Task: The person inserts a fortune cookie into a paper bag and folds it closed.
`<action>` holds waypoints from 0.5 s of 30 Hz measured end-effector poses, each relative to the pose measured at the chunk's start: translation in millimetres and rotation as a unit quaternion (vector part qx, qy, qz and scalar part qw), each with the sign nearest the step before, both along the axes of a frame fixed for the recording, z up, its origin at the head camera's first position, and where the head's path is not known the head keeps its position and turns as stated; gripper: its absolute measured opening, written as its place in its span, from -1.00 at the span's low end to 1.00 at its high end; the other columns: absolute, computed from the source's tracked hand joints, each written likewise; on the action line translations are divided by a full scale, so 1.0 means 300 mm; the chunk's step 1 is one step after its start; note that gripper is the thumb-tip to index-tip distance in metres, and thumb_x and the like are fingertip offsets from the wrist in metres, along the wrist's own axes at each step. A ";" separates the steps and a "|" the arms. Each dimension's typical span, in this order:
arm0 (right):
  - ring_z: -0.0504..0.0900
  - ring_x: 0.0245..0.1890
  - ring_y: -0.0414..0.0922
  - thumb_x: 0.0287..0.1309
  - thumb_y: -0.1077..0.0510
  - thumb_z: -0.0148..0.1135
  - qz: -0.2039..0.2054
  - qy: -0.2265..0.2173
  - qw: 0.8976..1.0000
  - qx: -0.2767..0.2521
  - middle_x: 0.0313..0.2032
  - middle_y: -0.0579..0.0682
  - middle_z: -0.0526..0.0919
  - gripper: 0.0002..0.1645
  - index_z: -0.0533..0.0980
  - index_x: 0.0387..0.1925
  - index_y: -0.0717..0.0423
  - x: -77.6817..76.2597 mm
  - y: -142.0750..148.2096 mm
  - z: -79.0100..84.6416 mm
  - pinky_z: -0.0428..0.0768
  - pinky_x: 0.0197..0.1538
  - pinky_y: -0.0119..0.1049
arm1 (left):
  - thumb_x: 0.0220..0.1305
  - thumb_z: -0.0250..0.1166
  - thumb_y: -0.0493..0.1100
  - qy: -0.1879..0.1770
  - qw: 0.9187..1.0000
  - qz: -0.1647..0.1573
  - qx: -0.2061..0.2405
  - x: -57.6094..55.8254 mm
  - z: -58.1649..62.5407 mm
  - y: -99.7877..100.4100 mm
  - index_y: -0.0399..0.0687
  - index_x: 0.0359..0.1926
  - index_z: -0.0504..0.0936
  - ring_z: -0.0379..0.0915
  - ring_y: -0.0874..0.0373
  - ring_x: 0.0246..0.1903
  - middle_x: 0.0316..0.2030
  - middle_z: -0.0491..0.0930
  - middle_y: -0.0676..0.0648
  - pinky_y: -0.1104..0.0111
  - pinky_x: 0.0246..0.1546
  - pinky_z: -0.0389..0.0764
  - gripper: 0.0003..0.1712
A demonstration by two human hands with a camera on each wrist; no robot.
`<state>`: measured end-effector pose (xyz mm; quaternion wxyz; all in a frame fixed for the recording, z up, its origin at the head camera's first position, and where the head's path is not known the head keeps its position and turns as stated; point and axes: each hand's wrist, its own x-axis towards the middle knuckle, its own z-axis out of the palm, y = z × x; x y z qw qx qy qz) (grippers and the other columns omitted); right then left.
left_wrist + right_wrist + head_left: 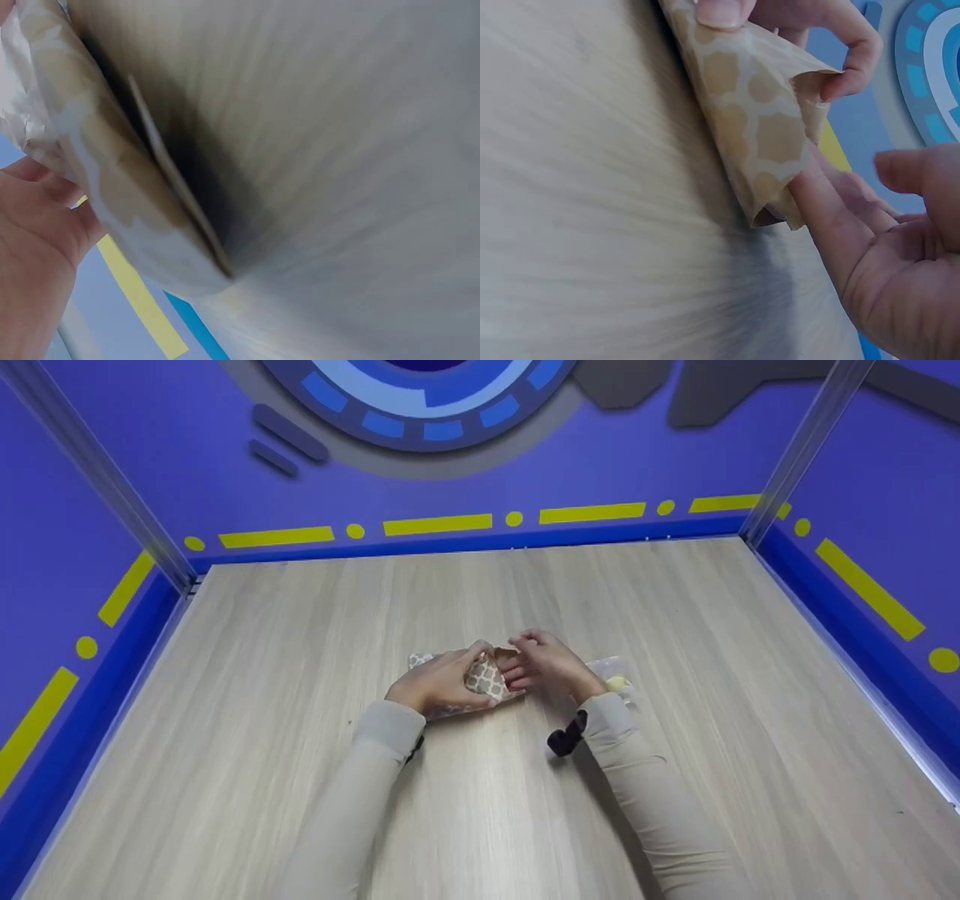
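Note:
A paper bag point(487, 679) with a tan and white lattice pattern lies slightly tilted near the middle of the table, its mouth toward the right. My left hand point(442, 681) grips it from the left, thumb on the near side. Fingers of my right hand point(553, 664) reach into the open mouth, with the thumb held apart from the paper. In the right wrist view, the right hand point(900, 262) has its fingertips hidden inside the bag point(750, 127). The left wrist view shows the bag's folded edge point(112, 150) beside my palm. Whatever the bag contains is hidden.
A clear plastic package point(613, 667) with something pale yellow in it lies behind my right wrist, partly covered. The wooden table point(300, 780) ends at blue panel walls point(480, 487) at the back and both sides. Black straps point(566, 735) hang at the wrists.

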<state>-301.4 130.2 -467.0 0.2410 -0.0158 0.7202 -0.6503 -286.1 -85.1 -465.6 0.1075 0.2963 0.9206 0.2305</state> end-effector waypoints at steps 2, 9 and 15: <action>0.72 -0.34 -0.06 0.48 -0.03 -0.21 -0.001 -0.007 1.000 -0.013 -0.17 0.26 0.68 -0.43 0.10 0.33 0.21 0.003 0.003 0.002 0.69 -0.20 -0.20 | -0.06 0.41 0.26 -0.001 1.000 -0.001 0.003 0.000 0.000 -0.001 0.24 0.25 0.21 0.49 0.07 -0.14 -0.02 0.55 -0.05 0.21 -0.14 0.54 -0.13; 0.64 0.00 0.15 0.43 -0.29 -0.39 0.020 -0.048 0.999 -0.015 0.11 0.44 0.49 -0.13 -0.12 0.46 0.24 0.009 -0.014 0.007 0.59 0.07 -0.10 | -0.05 0.40 0.25 -0.002 1.000 0.000 0.005 -0.001 0.001 -0.002 0.26 0.26 0.21 0.48 0.09 -0.13 0.00 0.54 -0.04 0.22 -0.12 0.53 -0.13; 0.54 0.14 0.18 0.35 -0.42 -0.52 0.044 -0.078 0.996 -0.028 0.24 0.45 0.35 0.05 0.06 0.38 0.44 0.009 -0.039 0.008 0.57 0.06 -0.20 | -0.04 0.40 0.24 -0.009 1.000 0.005 0.004 -0.003 0.005 -0.001 0.27 0.27 0.21 0.48 0.10 -0.13 0.01 0.54 -0.03 0.24 -0.14 0.53 -0.13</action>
